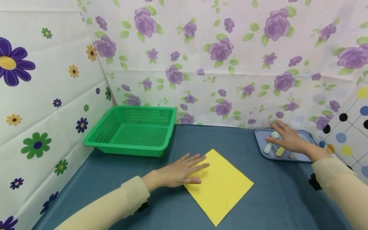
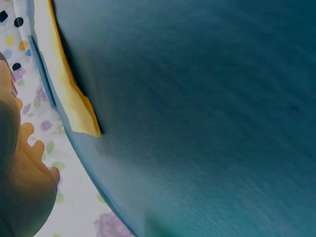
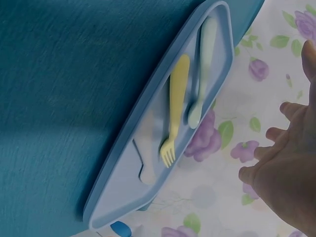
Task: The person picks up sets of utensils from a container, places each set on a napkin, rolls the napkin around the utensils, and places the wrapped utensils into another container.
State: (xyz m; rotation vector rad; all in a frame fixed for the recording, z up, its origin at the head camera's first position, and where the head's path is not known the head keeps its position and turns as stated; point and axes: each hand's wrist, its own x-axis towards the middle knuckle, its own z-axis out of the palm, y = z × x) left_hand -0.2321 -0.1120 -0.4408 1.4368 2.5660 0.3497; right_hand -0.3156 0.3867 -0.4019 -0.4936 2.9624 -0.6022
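My left hand (image 1: 179,172), fingers spread, hovers over the left side of a yellow square napkin (image 1: 222,188) lying flat on the table. Nothing is in that hand. My right hand (image 1: 288,139) is above a blue-grey tray (image 1: 260,135) at the right, its fingers extended and holding nothing. In the right wrist view, a pale green spoon (image 3: 205,69), a yellow fork (image 3: 177,98) and a pale pinkish utensil (image 3: 145,148) lie apart in the tray. That pinkish one's exact kind is hard to tell. In the head view my right hand partly covers these utensils.
A green plastic basket (image 1: 165,148) with perforated sides stands at the back left, with nothing visible inside. A dark blue cloth (image 1: 258,204) covers the table. Floral sheets (image 1: 201,89) hang behind and at the left side; a dotted sheet (image 1: 348,134) is at the right.
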